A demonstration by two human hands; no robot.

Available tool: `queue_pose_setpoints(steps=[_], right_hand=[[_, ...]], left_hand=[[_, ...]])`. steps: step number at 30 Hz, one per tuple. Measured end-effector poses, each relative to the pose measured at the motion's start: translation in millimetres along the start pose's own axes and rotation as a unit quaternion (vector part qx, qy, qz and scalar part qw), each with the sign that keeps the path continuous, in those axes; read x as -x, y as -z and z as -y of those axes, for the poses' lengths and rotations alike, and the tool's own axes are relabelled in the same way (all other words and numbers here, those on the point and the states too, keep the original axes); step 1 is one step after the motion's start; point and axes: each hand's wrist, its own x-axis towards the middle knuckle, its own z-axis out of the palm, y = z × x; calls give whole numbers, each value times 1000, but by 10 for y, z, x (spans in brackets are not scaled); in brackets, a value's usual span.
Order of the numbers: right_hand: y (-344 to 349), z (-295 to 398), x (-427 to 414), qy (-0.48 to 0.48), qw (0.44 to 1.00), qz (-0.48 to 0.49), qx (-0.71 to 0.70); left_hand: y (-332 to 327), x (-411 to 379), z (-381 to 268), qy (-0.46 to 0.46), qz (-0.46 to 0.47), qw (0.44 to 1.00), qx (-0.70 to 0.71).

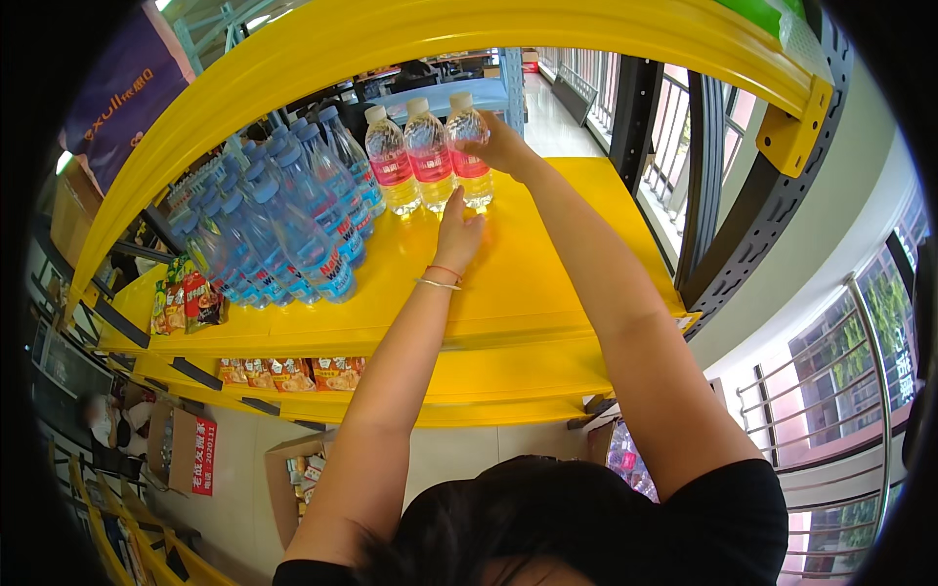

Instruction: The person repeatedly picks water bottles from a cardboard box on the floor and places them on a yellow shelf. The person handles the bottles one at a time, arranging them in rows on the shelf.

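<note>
On a yellow metal shelf (542,271), three clear plastic bottles with white caps and pink labels stand upright in a row at the back. My right hand (502,146) is around the rightmost pink-labelled bottle (470,167). In front of that row, my left hand (460,231) is raised with its fingers apart and nothing held. The middle bottle (431,162) and the left bottle (393,168) stand beside the held one. Left of them are several blue-capped water bottles (315,249) in close rows.
Snack packets (194,297) lie at the shelf's left end. A yellow beam (440,26) arches above, and a perforated post (762,212) rises at right. Noodle packets (293,373) sit on a lower shelf. Cardboard boxes (282,476) stand on the floor; a person sits far left.
</note>
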Motion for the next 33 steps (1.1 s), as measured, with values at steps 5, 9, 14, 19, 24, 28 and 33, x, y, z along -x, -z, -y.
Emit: queue_pose_setpoints(steps=[5,9,14,19,24,28,33], right_hand=[[-24,-73,-44,-8,999,9,-32],[-6,-49,-18,-14,998,19,-57],[-45,-1,-8,-37,995,27,-88],[-106,-37,-47,-89,994,-26,-52],[-60,-51,244,-134,988,-72,1],[65,88,648,-172,982,-78,-3],[217,373,1342,-162,986,-27,-9]], left_hand=[[-9,0,6,-1,-4,1000,-8],[-16,10,-39,5,-4,1000,2],[-5,18,-36,1,-11,1000,-3],[-31,12,-100,5,-10,1000,14],[-23,1,-59,7,-17,999,41],[-47,-50,47,-32,-59,998,6],[38,31,-268,-81,-107,991,-9]])
